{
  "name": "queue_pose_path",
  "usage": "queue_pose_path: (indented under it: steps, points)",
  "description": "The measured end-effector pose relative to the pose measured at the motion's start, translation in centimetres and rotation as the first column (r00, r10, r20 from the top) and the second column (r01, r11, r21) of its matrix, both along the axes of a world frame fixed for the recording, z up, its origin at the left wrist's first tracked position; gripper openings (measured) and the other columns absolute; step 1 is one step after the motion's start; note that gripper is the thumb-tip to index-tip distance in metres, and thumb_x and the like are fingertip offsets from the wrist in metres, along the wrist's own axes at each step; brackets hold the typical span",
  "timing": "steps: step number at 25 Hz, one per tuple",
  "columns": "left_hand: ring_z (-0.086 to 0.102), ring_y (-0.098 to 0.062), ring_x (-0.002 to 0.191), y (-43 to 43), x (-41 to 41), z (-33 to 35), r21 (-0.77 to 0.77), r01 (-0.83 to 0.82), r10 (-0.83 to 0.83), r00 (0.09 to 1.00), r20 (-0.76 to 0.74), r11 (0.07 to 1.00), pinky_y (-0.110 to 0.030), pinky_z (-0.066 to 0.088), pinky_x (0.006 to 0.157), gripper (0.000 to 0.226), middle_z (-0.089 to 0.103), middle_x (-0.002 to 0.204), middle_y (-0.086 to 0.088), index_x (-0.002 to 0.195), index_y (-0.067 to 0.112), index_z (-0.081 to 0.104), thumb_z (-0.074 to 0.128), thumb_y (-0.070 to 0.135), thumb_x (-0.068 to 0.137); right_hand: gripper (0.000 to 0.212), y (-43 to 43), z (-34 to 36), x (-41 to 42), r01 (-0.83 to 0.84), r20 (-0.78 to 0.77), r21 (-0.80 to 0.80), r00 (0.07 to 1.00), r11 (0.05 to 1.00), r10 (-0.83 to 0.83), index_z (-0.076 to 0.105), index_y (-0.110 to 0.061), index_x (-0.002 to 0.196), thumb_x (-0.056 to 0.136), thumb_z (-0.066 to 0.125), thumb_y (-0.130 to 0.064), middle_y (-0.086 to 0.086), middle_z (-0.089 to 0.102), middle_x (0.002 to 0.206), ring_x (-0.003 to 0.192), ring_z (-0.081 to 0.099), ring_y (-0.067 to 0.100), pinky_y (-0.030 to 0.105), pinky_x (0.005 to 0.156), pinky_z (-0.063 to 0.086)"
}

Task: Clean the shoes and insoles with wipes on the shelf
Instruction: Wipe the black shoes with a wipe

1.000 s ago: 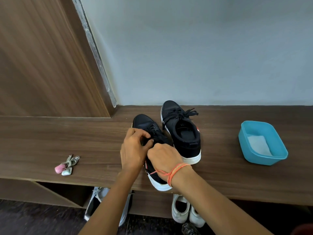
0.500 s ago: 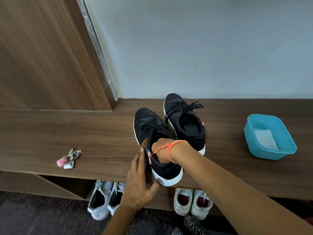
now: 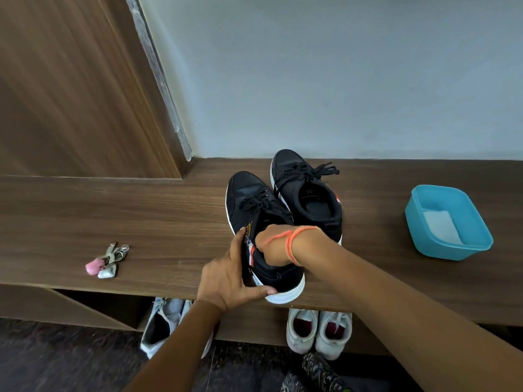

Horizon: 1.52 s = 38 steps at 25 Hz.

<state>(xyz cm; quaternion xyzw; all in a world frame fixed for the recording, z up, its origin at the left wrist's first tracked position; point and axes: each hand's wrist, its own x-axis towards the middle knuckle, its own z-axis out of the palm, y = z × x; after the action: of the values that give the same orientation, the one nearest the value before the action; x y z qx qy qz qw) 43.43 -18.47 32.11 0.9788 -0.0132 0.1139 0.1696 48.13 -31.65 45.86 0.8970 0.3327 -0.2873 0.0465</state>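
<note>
Steadying shoe at shelf front edge: left hand is clasping its heel, thumb along the sole; right hand is reaching inside, fingers hidden, grip not tellable. Risk: a hard insole tug may be dragging the shoe off the edge.

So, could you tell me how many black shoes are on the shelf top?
2: the near shoe at the shelf edge, the far shoe right of it, nearer the wall. None looks hidden.
</note>
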Motion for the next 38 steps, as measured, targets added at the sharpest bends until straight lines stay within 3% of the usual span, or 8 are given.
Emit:
queue_pose_path:
  steps: [13, 18, 23, 25, 28, 31, 33, 38]
  points:
    - [0.055, -0.022, 0.088, -0.1, 0.5, -0.8, -0.018, -0.001, 0.001, 1.000, 0.031, 1.000, -0.039, 0.051, 0.081, 0.135, 0.055, 0.100, -0.010, 0.143, -0.011, 0.018, 0.017, 0.096, 0.061, 0.033, 1.1, -0.7, 1.6, 0.061, -0.104, -0.059, 0.992, 0.996, -0.067, 0.032, -0.011, 0.064, 0.098, 0.032, -0.012, 0.000, 0.035, 0.067, 0.057, 0.034, 0.015, 0.031, 0.077, 0.033]
    - [0.051, -0.020, 0.097, 0.0, 0.7, -1.2, -0.038, -0.003, 0.003, 1.000, -0.007, 0.999, -0.039, 0.046, 0.092, 0.134, 0.052, 0.108, -0.007, 0.145, -0.006, 0.022, 0.020, 0.097, 0.059, 0.026, 1.9, -2.5, 2.1, 0.184, -0.124, 0.068, 0.977, 0.981, -0.175, 0.058, -0.010, 0.097, 0.099, 0.033, -0.016, 0.017, 0.059, 0.103, 0.100, 0.050, 0.027, 0.031, 0.090, 0.037]
    - [0.049, -0.018, 0.104, 0.1, 1.0, -1.3, -0.062, -0.006, 0.004, 0.999, -0.032, 0.998, -0.036, 0.043, 0.097, 0.137, 0.050, 0.114, -0.004, 0.147, -0.003, 0.018, 0.020, 0.099, 0.055, 0.041, 1.8, -2.6, 2.4, 0.242, -0.109, 0.128, 0.967, 0.962, -0.229, 0.029, -0.016, 0.059, 0.100, 0.033, -0.015, 0.002, 0.032, 0.062, 0.053, 0.028, 0.013, 0.021, 0.066, 0.030]
    - [0.048, -0.017, 0.104, 0.1, 0.9, -1.3, -0.059, -0.007, 0.004, 0.999, -0.041, 0.998, -0.035, 0.041, 0.098, 0.137, 0.049, 0.114, -0.003, 0.147, -0.001, 0.017, 0.020, 0.099, 0.054, 0.045, 1.7, -2.3, 2.2, 0.239, -0.093, 0.117, 0.969, 0.964, -0.229, 0.020, -0.017, 0.057, 0.101, 0.031, -0.014, -0.001, 0.024, 0.060, 0.051, 0.020, 0.010, 0.019, 0.053, 0.025]
    - [0.045, -0.014, 0.104, 0.1, 0.9, -1.4, -0.078, -0.017, 0.014, 0.999, -0.046, 0.997, -0.031, 0.039, 0.100, 0.136, 0.046, 0.113, 0.002, 0.149, 0.003, 0.014, 0.020, 0.099, 0.052, 0.043, 2.1, -2.3, 2.4, 0.228, -0.050, 0.102, 0.973, 0.968, -0.224, 0.024, -0.017, 0.059, 0.101, 0.031, -0.015, 0.000, 0.026, 0.062, 0.060, 0.032, 0.020, 0.023, 0.065, 0.034]
    - [0.044, -0.011, 0.105, 0.0, 1.0, -1.1, -0.120, -0.040, 0.034, 0.998, -0.048, 0.992, -0.028, 0.036, 0.102, 0.134, 0.045, 0.114, 0.004, 0.149, 0.007, 0.016, 0.022, 0.099, 0.051, 0.030, 2.8, -2.7, 3.7, 0.196, -0.057, 0.111, 0.980, 0.974, -0.191, 0.059, -0.004, 0.097, 0.101, 0.033, -0.017, 0.013, 0.060, 0.102, 0.105, 0.051, 0.030, 0.032, 0.097, 0.038]
    - [0.045, -0.011, 0.106, 0.0, 1.0, -1.0, -0.138, -0.048, 0.043, 0.998, -0.043, 0.989, -0.029, 0.038, 0.102, 0.134, 0.046, 0.114, 0.004, 0.148, 0.008, 0.019, 0.023, 0.099, 0.050, 0.038, 3.4, -3.1, 4.3, 0.175, -0.074, 0.064, 0.983, 0.982, -0.170, 0.051, -0.003, 0.130, 0.101, 0.032, -0.019, 0.015, 0.051, 0.136, 0.128, 0.045, 0.028, 0.033, 0.107, 0.032]
    - [0.045, -0.011, 0.109, -0.1, 1.0, -0.5, -0.141, -0.069, 0.059, 0.996, -0.073, 0.988, -0.027, 0.036, 0.103, 0.137, 0.046, 0.118, 0.004, 0.150, 0.013, 0.011, 0.016, 0.101, 0.045, 0.041, 3.6, -3.8, 5.5, 0.105, -0.077, -0.014, 0.991, 0.994, -0.106, 0.044, -0.006, 0.138, 0.101, 0.030, -0.016, 0.013, 0.041, 0.146, 0.136, 0.037, 0.026, 0.036, 0.113, 0.026]
